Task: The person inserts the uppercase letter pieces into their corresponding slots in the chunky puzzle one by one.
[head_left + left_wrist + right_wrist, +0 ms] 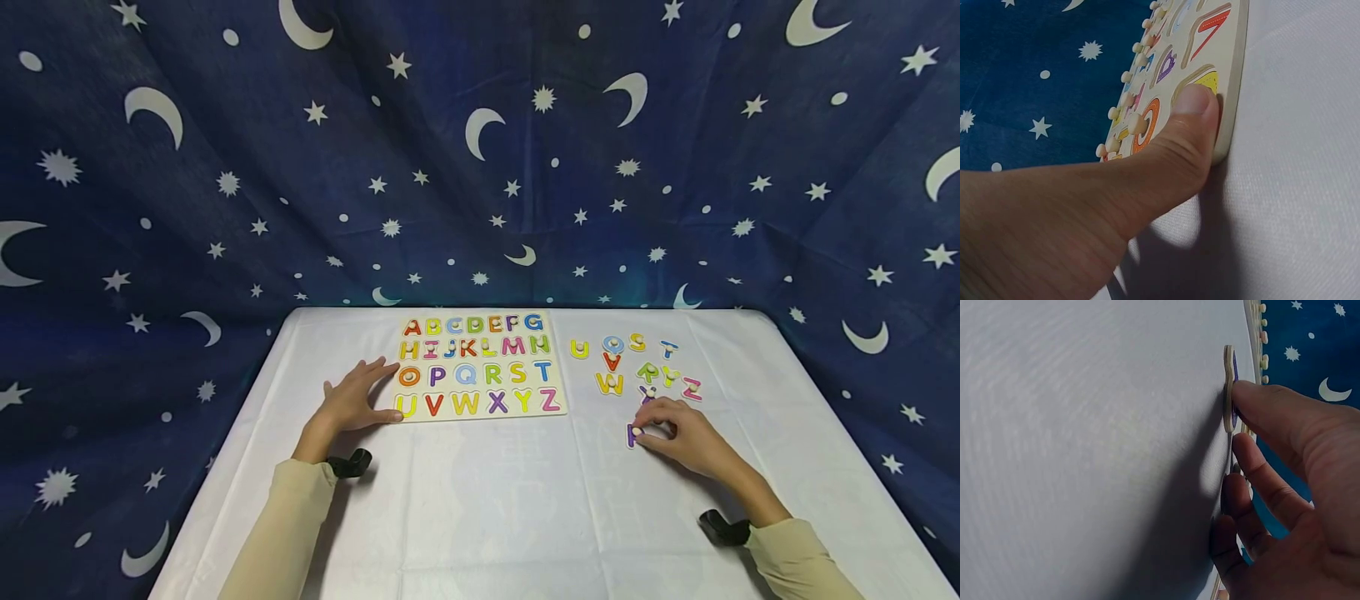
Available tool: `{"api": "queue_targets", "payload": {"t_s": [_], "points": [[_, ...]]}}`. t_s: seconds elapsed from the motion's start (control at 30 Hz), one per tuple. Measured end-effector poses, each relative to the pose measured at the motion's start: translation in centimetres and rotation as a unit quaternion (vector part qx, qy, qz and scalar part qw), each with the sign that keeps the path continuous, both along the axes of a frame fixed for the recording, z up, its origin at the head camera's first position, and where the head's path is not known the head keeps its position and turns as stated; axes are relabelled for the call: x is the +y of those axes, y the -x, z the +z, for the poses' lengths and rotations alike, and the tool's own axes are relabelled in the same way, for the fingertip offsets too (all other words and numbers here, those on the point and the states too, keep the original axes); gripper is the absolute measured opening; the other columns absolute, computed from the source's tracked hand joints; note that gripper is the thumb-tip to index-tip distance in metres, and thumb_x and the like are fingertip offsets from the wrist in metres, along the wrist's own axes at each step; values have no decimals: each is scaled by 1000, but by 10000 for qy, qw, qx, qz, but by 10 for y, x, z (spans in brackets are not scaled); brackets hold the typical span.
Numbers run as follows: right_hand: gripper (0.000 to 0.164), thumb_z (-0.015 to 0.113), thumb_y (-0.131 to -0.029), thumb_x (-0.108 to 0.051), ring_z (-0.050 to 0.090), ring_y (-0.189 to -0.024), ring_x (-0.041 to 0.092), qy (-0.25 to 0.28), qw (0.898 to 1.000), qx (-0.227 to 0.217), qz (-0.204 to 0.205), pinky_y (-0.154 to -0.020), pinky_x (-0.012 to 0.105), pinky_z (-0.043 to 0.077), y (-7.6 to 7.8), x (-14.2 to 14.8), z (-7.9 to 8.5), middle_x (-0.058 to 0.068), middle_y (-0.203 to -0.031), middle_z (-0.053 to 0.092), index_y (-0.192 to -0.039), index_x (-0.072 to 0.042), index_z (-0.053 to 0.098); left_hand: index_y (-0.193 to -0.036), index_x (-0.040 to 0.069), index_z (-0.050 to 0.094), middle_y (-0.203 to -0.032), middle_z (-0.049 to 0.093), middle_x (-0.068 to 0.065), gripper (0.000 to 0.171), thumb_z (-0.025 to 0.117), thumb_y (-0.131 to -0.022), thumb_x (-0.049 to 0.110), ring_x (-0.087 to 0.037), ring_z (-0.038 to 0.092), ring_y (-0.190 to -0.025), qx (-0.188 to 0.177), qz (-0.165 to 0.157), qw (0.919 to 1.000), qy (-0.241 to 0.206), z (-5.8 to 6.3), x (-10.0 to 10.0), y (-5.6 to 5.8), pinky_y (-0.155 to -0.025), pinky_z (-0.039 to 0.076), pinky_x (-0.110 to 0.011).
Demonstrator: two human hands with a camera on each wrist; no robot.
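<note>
A wooden alphabet puzzle board lies on the table, knobbed letters in its upper rows and flat printed recesses in most of the lower part. My left hand rests at its left edge, fingers spread. The thumb lies on the corner by the yellow U recess, below the knobbed orange O. My right hand pinches a purple letter P piece by its knob. In the right wrist view this piece shows edge-on above the white cloth, with the other fingers loosely bent below it.
Right of the board lie several loose knobbed letters, among them a yellow W, a red V, a blue T and a pink Z. A purple X is just beyond the right hand. A starry curtain hangs behind the table.
</note>
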State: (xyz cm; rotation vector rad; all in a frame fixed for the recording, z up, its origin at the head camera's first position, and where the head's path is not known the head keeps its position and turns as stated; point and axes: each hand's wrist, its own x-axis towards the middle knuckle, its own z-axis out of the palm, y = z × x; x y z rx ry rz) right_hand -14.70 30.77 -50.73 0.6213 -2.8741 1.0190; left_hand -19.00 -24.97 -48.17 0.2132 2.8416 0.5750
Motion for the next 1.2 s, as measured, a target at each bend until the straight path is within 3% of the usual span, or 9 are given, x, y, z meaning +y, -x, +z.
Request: {"api": "queue_targets", "payload": {"t_s": [0.1, 0.23, 0.47, 0.8, 0.93, 1.2], "points": [[23, 86, -81, -6, 61, -102, 13, 44, 9998, 169, 73, -88, 7, 41, 1, -2, 0, -8, -102, 69, -92, -24, 77, -158, 18, 43, -166, 31, -17, 99, 87, -76, 53, -47, 19, -153, 0, -6, 10000, -25, 1, -1, 0, -104, 5, -89], [22, 85, -83, -6, 59, -99, 15, 76, 9997, 188, 95, -83, 17, 46, 5, -12, 4, -7, -101, 69, -93, -24, 76, -157, 17, 43, -166, 31, -17, 99, 87, -76, 52, -47, 19, -153, -19, 19, 10000, -52, 2, -1, -1, -104, 5, -89], [19, 84, -85, -10, 58, -105, 21, 381, 9991, -27, 162, -74, 28, 46, 27, -62, 16, 2, -115, 69, -99, -21, 79, -157, 17, 43, -166, 31, -17, 98, 87, -77, 51, -47, 19, -153, -16, 29, 10000, -40, 1, -2, -2, -104, 6, -88], [15, 83, -86, -12, 60, -116, 29, 991, 9934, 214, 531, -89, 48, 50, 66, -159, 22, 7, -117, 70, -101, -14, 80, -158, 18, 43, -166, 30, -16, 100, 87, -76, 53, -46, 18, -154, -61, 89, 9999, -43, 1, 1, -1, -106, 5, -87], [14, 82, -86, -13, 60, -118, 27, 1025, 9931, 236, 511, -104, 51, 44, 79, -192, 24, 3, -113, 71, -100, -15, 81, -158, 19, 42, -166, 30, -16, 100, 88, -76, 52, -46, 17, -154, -85, 119, 9999, -46, 1, 1, -1, -106, 4, -87], [10, 82, -87, -12, 60, -113, 24, 1075, 9922, 139, 616, -102, 47, 40, 94, -248, 25, 6, -111, 71, -97, -11, 81, -158, 19, 42, -166, 30, -16, 99, 87, -76, 52, -46, 18, -154, -55, 75, 9999, -51, 2, 1, -1, -106, 4, -87]]}}
